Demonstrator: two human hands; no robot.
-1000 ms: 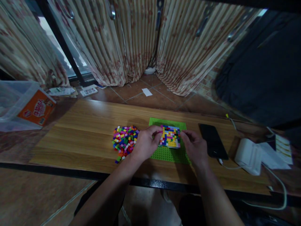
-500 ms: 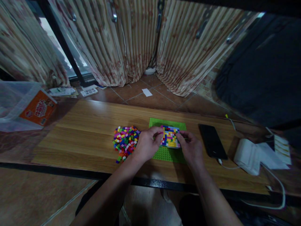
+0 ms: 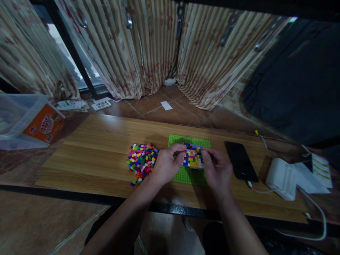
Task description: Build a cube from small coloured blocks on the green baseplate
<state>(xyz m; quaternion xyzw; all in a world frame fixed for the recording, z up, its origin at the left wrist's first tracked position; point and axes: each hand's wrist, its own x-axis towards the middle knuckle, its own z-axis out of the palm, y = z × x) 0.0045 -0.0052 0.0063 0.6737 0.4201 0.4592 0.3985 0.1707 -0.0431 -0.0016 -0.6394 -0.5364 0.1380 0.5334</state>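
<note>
A multicoloured build of small toy bricks (image 3: 194,158) sits over the middle of a green studded baseplate (image 3: 189,140). At the build's left edge, my left hand (image 3: 168,161) is closed in a pinch, with a bit of pink showing at the fingertips that looks like a small toy brick. My right hand (image 3: 217,168) has its thumb and fingers closed at the right edge of the build; its fingertips are partly hidden. Beside my left hand lies a pile of loose toy bricks (image 3: 142,158) in many colours, partly covered by that hand.
A black phone (image 3: 241,161) with a white cable lies right of the baseplate on the wooden table (image 3: 87,156). Further right stands a white device (image 3: 282,179) beside papers. A clear plastic box (image 3: 23,120) with an orange label is at the far left. Curtains (image 3: 156,49) hang behind.
My right hand has shifted slightly right, and its thumb has drawn back from over the build to its edge. My left hand stays pinched at the left edge. The view has shifted a little.
</note>
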